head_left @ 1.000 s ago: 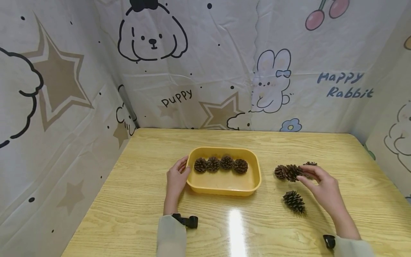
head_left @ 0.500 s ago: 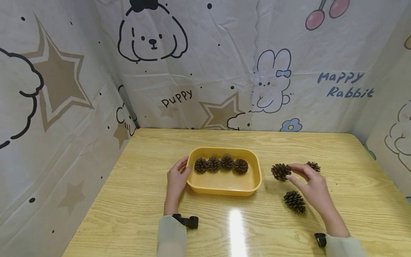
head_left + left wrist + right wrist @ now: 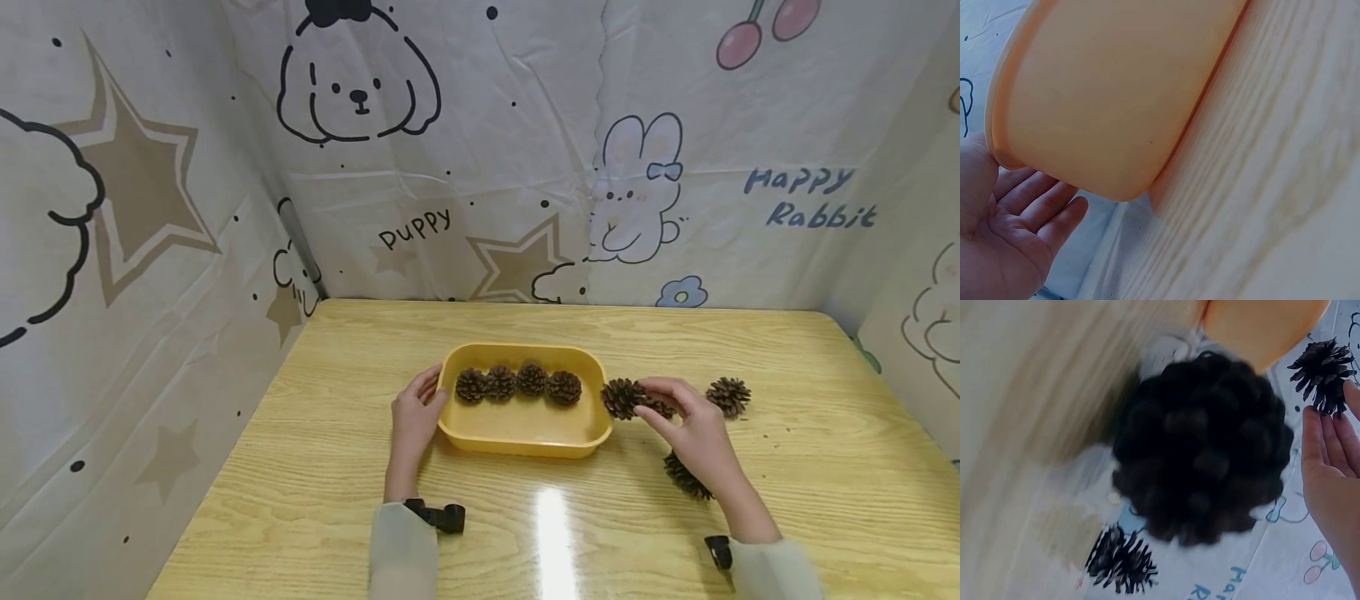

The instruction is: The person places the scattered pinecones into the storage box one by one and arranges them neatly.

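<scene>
A yellow plastic tray (image 3: 517,446) sits mid-table with several brown pine cones (image 3: 532,379) in a row inside. My left hand (image 3: 414,417) holds its left end, thumb at the rim and fingers against the outer wall; the left wrist view shows the tray wall (image 3: 1116,94) beside my fingers. Between the thumb and fingers of my right hand (image 3: 693,429) is a pinched pine cone (image 3: 622,399), overlapping the tray's right rim in the head view. The right wrist view shows that pine cone (image 3: 1324,372) clear of the table at my fingertips.
Partly behind my right fingers lies another pine cone (image 3: 660,407). One pine cone (image 3: 728,397) rests farther right. A nearer pine cone (image 3: 684,477) is half covered by my right wrist. Printed cloth (image 3: 480,150) hangs behind the wooden table (image 3: 315,467).
My right hand has carried the pinched pine cone leftward, from among the loose cones to the tray's right rim. The left hand and tray have stayed in place.
</scene>
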